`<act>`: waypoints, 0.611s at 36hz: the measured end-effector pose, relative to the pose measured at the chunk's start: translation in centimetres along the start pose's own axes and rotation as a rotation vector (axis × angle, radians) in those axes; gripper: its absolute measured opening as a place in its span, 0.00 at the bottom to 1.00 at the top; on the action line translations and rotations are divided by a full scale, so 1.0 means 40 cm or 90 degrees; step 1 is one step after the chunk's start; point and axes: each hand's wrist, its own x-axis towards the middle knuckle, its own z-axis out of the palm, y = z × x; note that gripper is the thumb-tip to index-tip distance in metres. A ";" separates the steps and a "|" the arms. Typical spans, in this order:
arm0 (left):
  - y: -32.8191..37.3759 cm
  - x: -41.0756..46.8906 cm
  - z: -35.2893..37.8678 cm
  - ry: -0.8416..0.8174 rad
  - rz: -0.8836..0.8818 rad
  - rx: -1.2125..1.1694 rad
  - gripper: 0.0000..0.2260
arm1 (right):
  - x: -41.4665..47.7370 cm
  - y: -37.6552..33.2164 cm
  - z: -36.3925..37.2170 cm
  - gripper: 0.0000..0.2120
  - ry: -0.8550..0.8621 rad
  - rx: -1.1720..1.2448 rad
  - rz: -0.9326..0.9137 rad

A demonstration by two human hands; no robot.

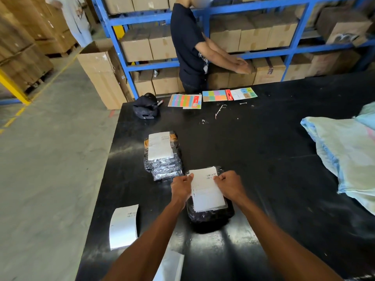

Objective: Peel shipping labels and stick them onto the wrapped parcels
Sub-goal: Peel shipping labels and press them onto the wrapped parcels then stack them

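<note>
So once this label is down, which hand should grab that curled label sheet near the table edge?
Probably the left hand. The curled label sheet lies on its side of the table, beside the left forearm; the right hand would have to cross the parcel. Both now pinch the label.

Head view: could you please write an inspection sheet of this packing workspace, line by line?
Surface: black table, glossy, scuffed.
Job's things: front label lies on the front parcel; back parcel already carries a back label; a curled sheet lies near the left edge.
Clutter: black cap, coloured sticker sheets, pale sack, paper scraps.
Hands: left hand and right hand each pinch a side edge of the front label.
Cables: nothing seen.
Surroundings: blue shelving with cardboard boxes; another person stands at the far edge.
</note>
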 end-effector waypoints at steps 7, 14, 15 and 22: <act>0.006 0.022 0.009 -0.020 0.024 0.033 0.19 | 0.010 0.013 0.007 0.24 0.026 -0.018 0.001; 0.000 0.031 0.006 -0.008 0.045 0.052 0.21 | 0.023 0.017 0.019 0.21 0.029 -0.005 0.011; -0.001 0.031 0.006 -0.007 0.044 0.046 0.21 | 0.026 0.020 0.021 0.21 0.029 -0.003 0.012; -0.003 0.031 0.011 -0.002 0.044 0.028 0.21 | 0.034 0.029 0.027 0.23 0.034 0.015 0.011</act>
